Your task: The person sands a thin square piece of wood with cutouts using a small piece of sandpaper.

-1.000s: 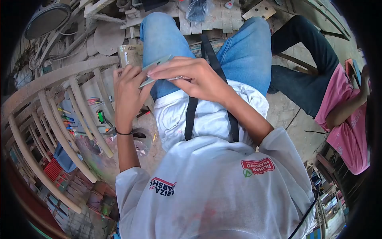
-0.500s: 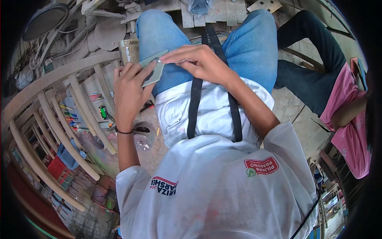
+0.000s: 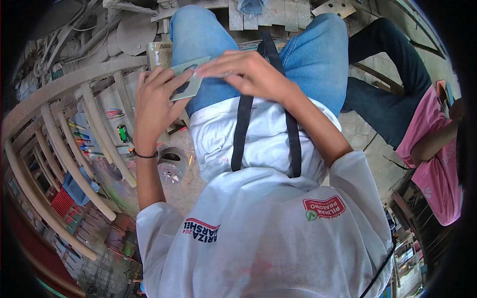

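Note:
A flat grey-green panel (image 3: 191, 62) with a cut-out in its middle is held at a tilt over my left thigh. My left hand (image 3: 156, 94) grips it from the left, its fingers bent over the near face. At the panel's right edge are the fingertips of my right hand (image 3: 253, 74), slightly blurred. A thin pale edge shows under those fingers, like a folded sheet pressed flat; its kind is not clear.
Curved wooden slats (image 3: 89, 136) stand on my left, with pens and a green cylinder (image 3: 122, 133) beyond them. A person in a pink shirt (image 3: 437, 179) sits on my right. Grey boards (image 3: 293, 15) lie past my knees.
My left hand and the panel have shifted slightly left. My right hand has moved a little along the panel's edge and is more blurred.

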The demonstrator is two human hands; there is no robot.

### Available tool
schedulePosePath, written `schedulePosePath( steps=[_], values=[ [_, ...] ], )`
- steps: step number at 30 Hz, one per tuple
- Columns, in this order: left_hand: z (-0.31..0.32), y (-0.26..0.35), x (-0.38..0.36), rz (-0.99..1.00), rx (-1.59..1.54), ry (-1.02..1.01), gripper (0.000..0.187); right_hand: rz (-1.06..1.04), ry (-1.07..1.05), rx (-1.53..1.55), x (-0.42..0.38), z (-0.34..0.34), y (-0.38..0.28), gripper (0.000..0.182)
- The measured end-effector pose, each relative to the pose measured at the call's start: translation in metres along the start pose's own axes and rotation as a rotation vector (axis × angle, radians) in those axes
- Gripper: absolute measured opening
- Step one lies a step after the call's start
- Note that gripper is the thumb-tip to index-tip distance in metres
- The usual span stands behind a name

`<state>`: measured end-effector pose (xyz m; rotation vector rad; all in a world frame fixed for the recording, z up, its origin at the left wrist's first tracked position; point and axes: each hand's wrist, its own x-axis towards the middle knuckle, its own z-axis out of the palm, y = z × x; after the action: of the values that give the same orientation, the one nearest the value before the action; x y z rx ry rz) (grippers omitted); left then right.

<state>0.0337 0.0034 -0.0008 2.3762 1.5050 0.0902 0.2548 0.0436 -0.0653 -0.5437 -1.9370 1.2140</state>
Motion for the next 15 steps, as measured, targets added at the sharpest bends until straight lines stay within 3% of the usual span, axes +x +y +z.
schedulePosePath(
  steps=[4,8,11,15],
  values=[
    [-0.002,-0.007,0.0,0.008,-0.03,0.001,0.048,-0.031,-0.046,0.1,0.0,0.001,-0.033,0.044],
    [0.003,-0.007,-0.001,0.028,-0.038,0.002,0.05,-0.043,0.013,0.006,-0.01,0.006,0.012,0.045],
    [0.0,-0.008,-0.003,0.032,-0.042,0.017,0.049,0.038,-0.028,-0.093,-0.009,0.003,0.004,0.046],
    [0.001,-0.007,-0.005,0.001,-0.115,0.011,0.045,0.002,-0.04,0.093,-0.009,0.012,-0.01,0.045]
  ],
)
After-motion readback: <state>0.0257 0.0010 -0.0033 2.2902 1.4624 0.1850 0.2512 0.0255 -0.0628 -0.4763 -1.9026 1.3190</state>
